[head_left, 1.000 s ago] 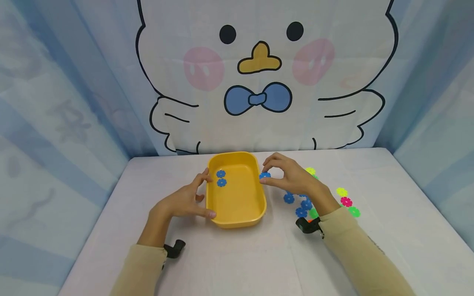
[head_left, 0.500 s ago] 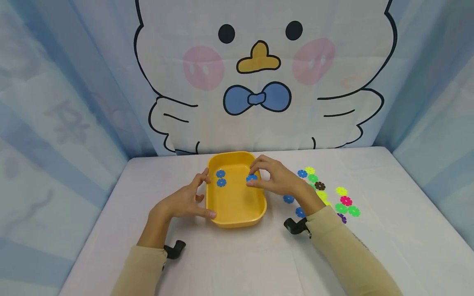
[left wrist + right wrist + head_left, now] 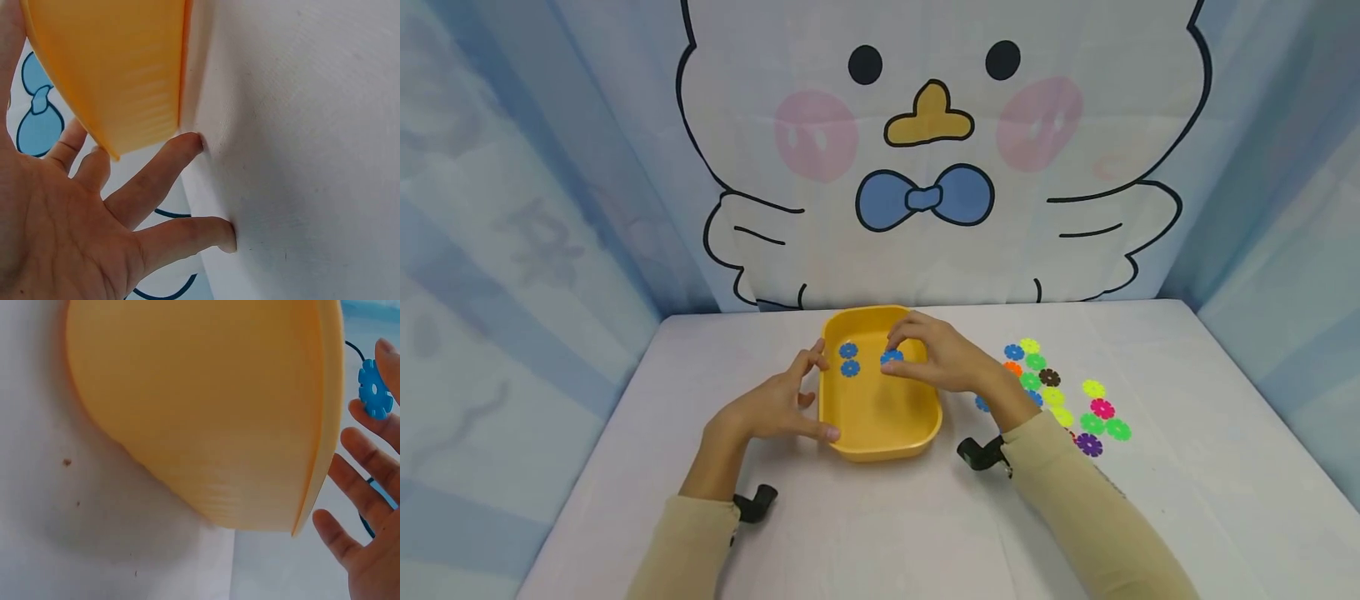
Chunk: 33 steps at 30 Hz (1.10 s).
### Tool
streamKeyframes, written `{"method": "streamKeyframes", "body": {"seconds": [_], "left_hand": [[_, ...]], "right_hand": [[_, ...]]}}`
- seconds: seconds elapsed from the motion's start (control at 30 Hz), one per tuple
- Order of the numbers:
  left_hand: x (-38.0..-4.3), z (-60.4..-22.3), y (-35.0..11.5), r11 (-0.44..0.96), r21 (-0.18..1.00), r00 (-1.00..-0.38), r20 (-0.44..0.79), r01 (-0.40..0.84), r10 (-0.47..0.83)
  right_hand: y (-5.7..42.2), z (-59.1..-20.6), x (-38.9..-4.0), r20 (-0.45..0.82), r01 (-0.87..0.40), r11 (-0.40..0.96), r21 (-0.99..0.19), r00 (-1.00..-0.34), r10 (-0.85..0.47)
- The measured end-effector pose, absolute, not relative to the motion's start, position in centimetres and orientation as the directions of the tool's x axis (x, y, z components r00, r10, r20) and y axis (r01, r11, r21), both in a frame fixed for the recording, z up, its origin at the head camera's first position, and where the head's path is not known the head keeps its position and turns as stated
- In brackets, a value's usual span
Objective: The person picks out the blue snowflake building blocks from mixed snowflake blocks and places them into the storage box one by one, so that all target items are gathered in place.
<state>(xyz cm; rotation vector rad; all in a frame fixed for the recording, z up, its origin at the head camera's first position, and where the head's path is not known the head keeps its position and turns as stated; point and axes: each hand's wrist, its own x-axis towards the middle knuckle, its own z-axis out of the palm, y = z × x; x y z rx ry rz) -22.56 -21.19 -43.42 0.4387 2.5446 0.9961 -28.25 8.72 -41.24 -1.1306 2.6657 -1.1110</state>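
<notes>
A yellow tray (image 3: 880, 425) lies on the table, with two blue snowflake discs (image 3: 849, 368) near its left wall. My left hand (image 3: 771, 406) rests against the tray's left side, thumb and fingers spread along the rim. In the left wrist view, two fingers (image 3: 159, 172) of it reach down to the tabletop while others touch the tray's edge. Over the tray's interior, my right hand (image 3: 943, 354) pinches another blue snowflake disc (image 3: 892, 357) between thumb and finger. The right wrist view shows this held disc (image 3: 375, 390) above the rim, the other fingers spread.
To the right of the tray lie several loose snowflake discs, among them a brown one (image 3: 1049, 377), a pink one (image 3: 1102, 408) and a purple one (image 3: 1089, 444). My right forearm partly covers them. A cartoon-printed curtain (image 3: 925, 267) rises behind the table.
My right hand has moved left with the blue snowflake disc, from outside the tray's right rim to over its interior. The left hand stays at the tray.
</notes>
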Motion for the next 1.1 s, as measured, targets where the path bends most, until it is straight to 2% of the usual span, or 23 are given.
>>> {"method": "streamKeyframes", "body": {"seconds": [0.3, 0.6, 1.1], "left_hand": [[-22.1, -43.2, -21.7, 0.702, 0.702, -0.887, -0.240, 0.122, 0.394], [-22.7, -43.1, -21.1, 0.698, 0.699, -0.877, -0.227, 0.157, 0.424], [-22.6, -43.0, -21.1, 0.688, 0.710, -0.870, -0.234, 0.151, 0.433]], "right_hand": [[6.6, -40.6, -29.0, 0.235, -0.629, 0.420, -0.654, -0.696, -0.678], [6.1, -39.7, -29.5, 0.239, -0.600, 0.429, -0.675, -0.728, -0.643], [4.5, -39.3, -30.0, 0.265, -0.619, 0.373, -0.691, -0.697, -0.666]]}}
